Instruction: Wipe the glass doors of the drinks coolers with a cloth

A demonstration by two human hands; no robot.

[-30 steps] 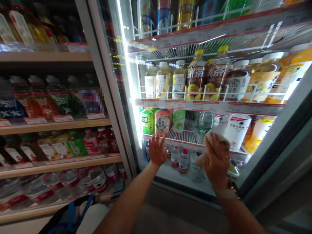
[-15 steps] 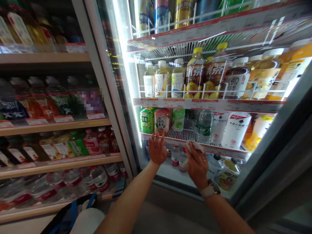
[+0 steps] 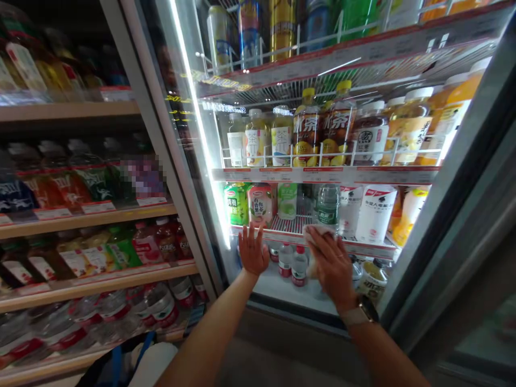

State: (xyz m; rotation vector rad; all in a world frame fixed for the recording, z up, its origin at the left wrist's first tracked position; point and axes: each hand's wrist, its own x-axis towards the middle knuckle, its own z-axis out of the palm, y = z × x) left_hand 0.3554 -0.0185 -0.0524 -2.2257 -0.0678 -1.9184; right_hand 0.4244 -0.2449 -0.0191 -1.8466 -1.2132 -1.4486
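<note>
My left hand (image 3: 253, 253) lies flat with its fingers spread, seemingly on the glass door (image 3: 278, 301) of a lit drinks cooler. To its right, my right hand (image 3: 331, 266) presses a pale cloth (image 3: 312, 236) against the same glass; the cloth shows around the fingertips and below the palm. A watch (image 3: 365, 310) is on my right wrist. Behind the glass, level with my fingertips, runs the edge of a wire shelf (image 3: 278, 235). A clear water bottle with a green label (image 3: 327, 207) stands above my right hand, and a red drink bottle (image 3: 260, 204) above my left.
Several iced tea bottles (image 3: 308, 131) fill the cooler's middle shelf, with cans (image 3: 249, 32) above. Small water bottles (image 3: 299, 267) stand at the bottom. An open-looking rack of drinks (image 3: 84, 215) is on the left, beyond the metal door frame (image 3: 161, 134). A dark bag with blue straps (image 3: 116, 360) sits low left.
My right hand has flattened more over the cloth, its fingers now pointing up and left. My left hand stays spread in nearly the same place. The view has shifted slightly.
</note>
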